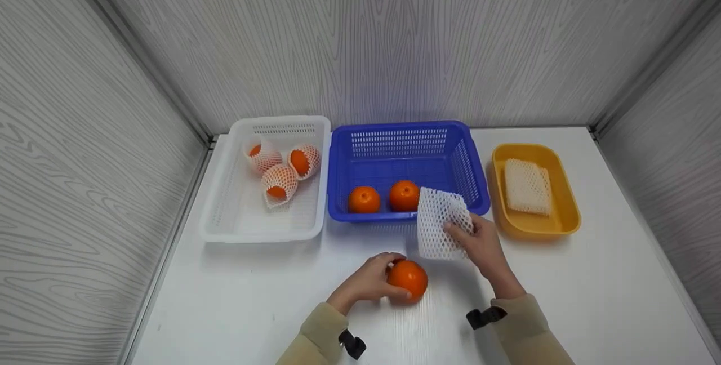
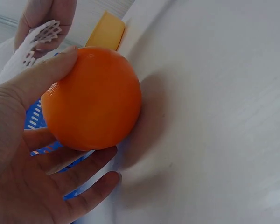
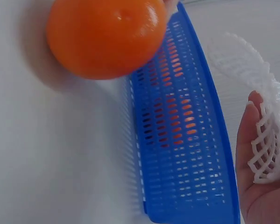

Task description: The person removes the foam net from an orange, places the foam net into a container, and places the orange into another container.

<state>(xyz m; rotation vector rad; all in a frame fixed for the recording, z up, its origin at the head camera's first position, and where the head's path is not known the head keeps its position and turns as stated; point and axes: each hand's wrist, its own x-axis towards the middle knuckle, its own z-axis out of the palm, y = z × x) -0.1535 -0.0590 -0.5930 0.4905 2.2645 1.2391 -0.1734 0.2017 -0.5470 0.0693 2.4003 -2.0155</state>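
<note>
An orange (image 1: pixel 409 281) is on the white table in front of the blue basket, and my left hand (image 1: pixel 372 279) holds it with thumb and fingers curved about its side. In the left wrist view the thumb lies across the top of the orange (image 2: pixel 95 100). My right hand (image 1: pixel 483 244) pinches a white foam net sleeve (image 1: pixel 439 224) between thumb and fingers, to the right of the orange and above the table. That foam net (image 3: pixel 270 135) looks flattened, with its mesh end showing in the right wrist view.
The blue basket (image 1: pixel 369 218) contains two bare oranges along its near side. At left, a white basket (image 1: pixel 259 237) has three net-wrapped oranges (image 1: pixel 279 182). A yellow tray (image 1: pixel 563 224) at right holds a stack of foam nets (image 1: pixel 526 186). Walls stand behind and at both sides.
</note>
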